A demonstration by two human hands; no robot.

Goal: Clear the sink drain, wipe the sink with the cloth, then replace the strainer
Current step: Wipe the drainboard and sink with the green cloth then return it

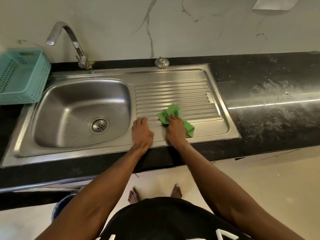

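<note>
We take the sink (83, 94) as our landmark: a steel basin set into a black counter (270, 94), with a ribbed draining board (174, 94) joined to its right side. Our right hand (174, 129) presses down on a green cloth (170, 112) at the near part of that board, fingers curled over the crumpled fabric and gripping it, with a fold of cloth sticking out to the right of the wrist. Our left hand (141, 131) rests flat on the steel just right of the basin, fingers loosely bent and holding nothing. The drain (99, 125) at the bottom of the basin lies uncovered. The strainer (161, 62) sits on the counter behind the draining board, against the wall. A tap (69, 42) rises behind the basin, and a teal basket (22, 75) stands to the basin's left.
</note>
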